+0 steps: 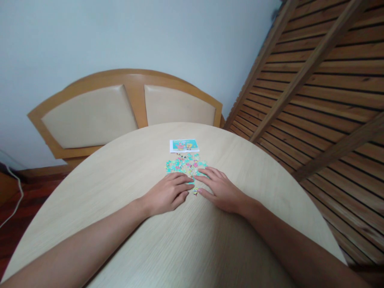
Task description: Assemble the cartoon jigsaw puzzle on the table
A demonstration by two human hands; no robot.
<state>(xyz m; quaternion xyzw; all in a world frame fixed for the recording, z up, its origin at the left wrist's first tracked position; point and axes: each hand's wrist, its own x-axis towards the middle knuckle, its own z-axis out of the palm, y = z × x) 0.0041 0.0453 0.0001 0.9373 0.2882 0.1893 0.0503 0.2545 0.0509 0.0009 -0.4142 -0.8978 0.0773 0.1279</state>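
Note:
Many small jigsaw puzzle pieces (181,164), mostly turquoise with some pink and yellow, lie loosely heaped on the round table. My left hand (169,192) rests palm down at the near left of the heap, fingers stretched out, fingertips by a turquoise piece. From the right, my right hand (220,190) lies with fingers spread, its fingertips over the heap's near right side. A small yellow piece (195,191) with a face printed on it sits between the two hands, close to my right thumb. Just behind the heap lies a picture card (184,145) with cartoon figures on turquoise.
The pale wooden table (120,248) has a curved edge. Behind it stands a wooden bench back with cream padded panels (93,116) against a white wall. A slatted wooden screen (315,88) leans at the right, and a white cable (19,188) hangs at the left.

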